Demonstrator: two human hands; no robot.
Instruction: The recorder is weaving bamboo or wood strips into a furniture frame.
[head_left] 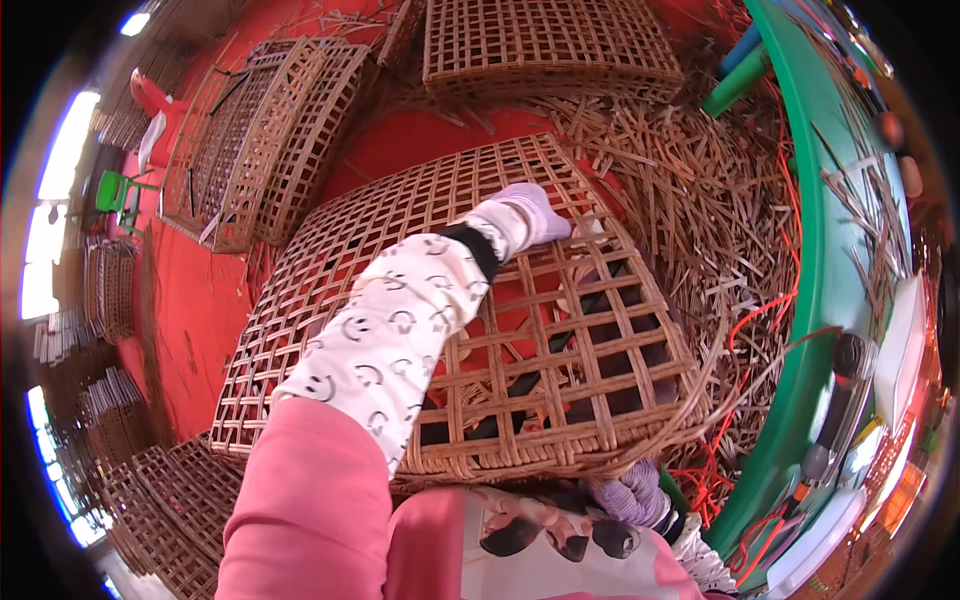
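A large brown woven basket with an open lattice lies before me, its braided near rim close to my lap. Across it reaches my left arm in a patterned sleeve cover. My left hand, in a lavender glove, is closed on the lattice near the right side, its fingertips partly hidden. Below the near rim, at the right, my right hand wears a lavender knit glove; its fingers are curled, and what they hold is hidden. Loose long strands curve out from the rim's right corner.
More lattice baskets stand at the far left, far middle and lower left. Loose cane strips pile up on the right. Beyond them runs a green table edge, with orange cord beside it. A green stool stands left.
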